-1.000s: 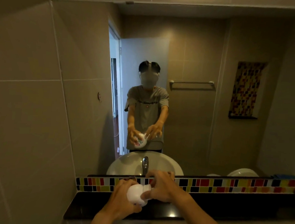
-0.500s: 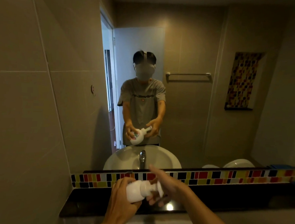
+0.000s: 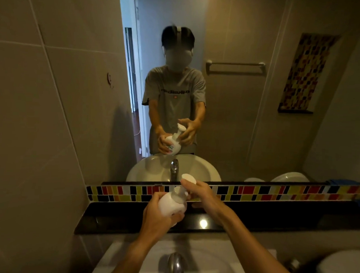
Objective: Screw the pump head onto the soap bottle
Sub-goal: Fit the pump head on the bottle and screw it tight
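My left hand (image 3: 156,218) grips a round white soap bottle (image 3: 170,206) from below and the left, above the black ledge. The white pump head (image 3: 189,178) sits on the bottle's neck, and the bottle leans up and to the right. My right hand (image 3: 203,196) is against the pump, thumb on the nozzle top and fingers curled at the collar. The mirror shows the same hold, with the right fingers spread around the pump stem. The thread at the neck is hidden by my fingers.
A chrome faucet (image 3: 175,266) and the white basin (image 3: 215,259) lie directly below my arms. A glossy black ledge (image 3: 274,220) with a coloured mosaic strip (image 3: 275,193) runs under the mirror (image 3: 237,128). A tiled wall closes the left; a toilet (image 3: 342,269) stands at the lower right.
The bottle has swung from lying sideways to leaning upright. My right hand shifted from the pump's end to its collar. The view dropped, bringing the basin and faucet in.
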The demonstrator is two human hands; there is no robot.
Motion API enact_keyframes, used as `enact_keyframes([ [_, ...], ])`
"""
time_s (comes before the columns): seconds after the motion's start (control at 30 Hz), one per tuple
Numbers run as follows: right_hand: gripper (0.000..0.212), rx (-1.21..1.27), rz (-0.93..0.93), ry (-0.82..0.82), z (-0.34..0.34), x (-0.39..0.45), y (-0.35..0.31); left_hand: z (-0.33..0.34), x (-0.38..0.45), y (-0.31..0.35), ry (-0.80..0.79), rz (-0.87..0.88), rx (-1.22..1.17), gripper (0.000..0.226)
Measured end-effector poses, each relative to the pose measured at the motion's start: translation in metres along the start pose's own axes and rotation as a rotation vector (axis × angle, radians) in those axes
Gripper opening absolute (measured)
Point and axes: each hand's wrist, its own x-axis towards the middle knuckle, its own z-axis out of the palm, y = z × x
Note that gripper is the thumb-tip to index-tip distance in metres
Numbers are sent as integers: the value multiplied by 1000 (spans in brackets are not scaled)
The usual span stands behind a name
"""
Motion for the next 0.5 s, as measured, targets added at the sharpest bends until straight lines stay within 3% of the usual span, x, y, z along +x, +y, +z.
enact_keyframes([
  [0.03,34,32,-33,5,2,1,0,1,1,1,-5,-2,-12,64],
  [0.2,34,52,-70,78,5,11,6,-2,12,4,-39,4,-4,60],
  [0.5,43,-60,-120,406,28,30,16,-8,23,15,24,-2,17,57],
])
